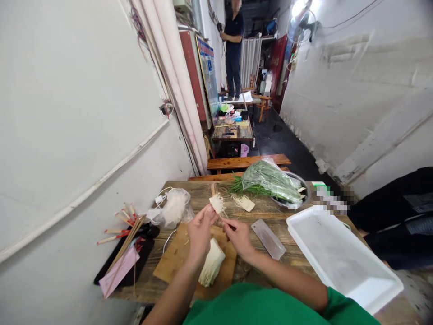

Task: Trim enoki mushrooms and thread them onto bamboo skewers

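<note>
My left hand (200, 230) is closed in a narrow pinch, holding a small flat bunch of pale enoki mushrooms (217, 204) up in front of me. My right hand (239, 237) is just beside it, thumb and fingers drawn together on a thin piece (220, 217) at the bunch's lower edge; I can't tell whether that is a stick or a loose strand.

Below my hands, a larger block of enoki (212, 264) lies on the wooden cutting board (171, 264), partly behind my left forearm. The board sits on the wooden tabletop (198, 194). Another small bunch (245, 203) lies flat beyond my right hand, apart from the board. To my right is a broad metal blade (269, 239), lying flat, and past it a white tray (341, 253).

Farther back, long green stalks (267, 178), partly wrapped in clear plastic, rest in a metal bowl (307, 194) and reach out over its left edge. On my left, loose sticks (128, 241) and a pink paper (120, 273) lie over something black, near a clear plastic bag (174, 206). In the background a person (234, 54) stands on a table.
</note>
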A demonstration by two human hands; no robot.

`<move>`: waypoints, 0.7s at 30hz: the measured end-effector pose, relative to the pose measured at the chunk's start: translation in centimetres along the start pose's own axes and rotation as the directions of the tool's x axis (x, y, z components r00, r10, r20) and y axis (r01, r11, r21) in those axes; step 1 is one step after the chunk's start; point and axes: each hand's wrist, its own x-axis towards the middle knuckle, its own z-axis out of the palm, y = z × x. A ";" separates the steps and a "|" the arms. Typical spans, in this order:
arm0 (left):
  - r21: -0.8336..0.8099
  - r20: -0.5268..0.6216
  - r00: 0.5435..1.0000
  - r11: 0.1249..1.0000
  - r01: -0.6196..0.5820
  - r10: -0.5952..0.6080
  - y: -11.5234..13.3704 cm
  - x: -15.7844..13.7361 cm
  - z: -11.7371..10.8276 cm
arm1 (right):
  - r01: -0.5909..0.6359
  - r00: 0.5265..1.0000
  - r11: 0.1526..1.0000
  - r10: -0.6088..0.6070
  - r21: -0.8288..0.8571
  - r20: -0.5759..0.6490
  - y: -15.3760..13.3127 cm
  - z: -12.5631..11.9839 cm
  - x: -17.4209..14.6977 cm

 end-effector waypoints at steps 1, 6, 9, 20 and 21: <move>0.004 -0.040 0.999 1.000 0.008 -0.008 -0.4 0.5 -0.1 | -0.002 1.000 1.000 0.002 0.001 0.010 0.5 0.8 0.1; 0.065 -0.156 0.988 0.998 0.020 -0.010 -2.5 2.9 -0.9 | 0.044 0.999 0.999 -0.043 -0.011 0.022 2.3 3.5 1.1; 0.097 -0.169 0.986 0.995 0.020 -0.003 -3.1 4.3 -1.3 | 0.091 0.996 0.995 -0.090 -0.028 0.010 2.8 4.1 1.6; 0.291 -0.258 0.963 0.957 0.005 0.074 -4.5 6.9 -0.1 | 0.102 0.995 0.992 -0.101 -0.071 0.025 2.7 4.4 2.0; 0.312 -0.261 0.962 0.950 -0.001 0.087 -4.5 7.1 0.1 | 0.100 0.995 0.993 -0.099 -0.069 0.026 2.6 4.4 2.1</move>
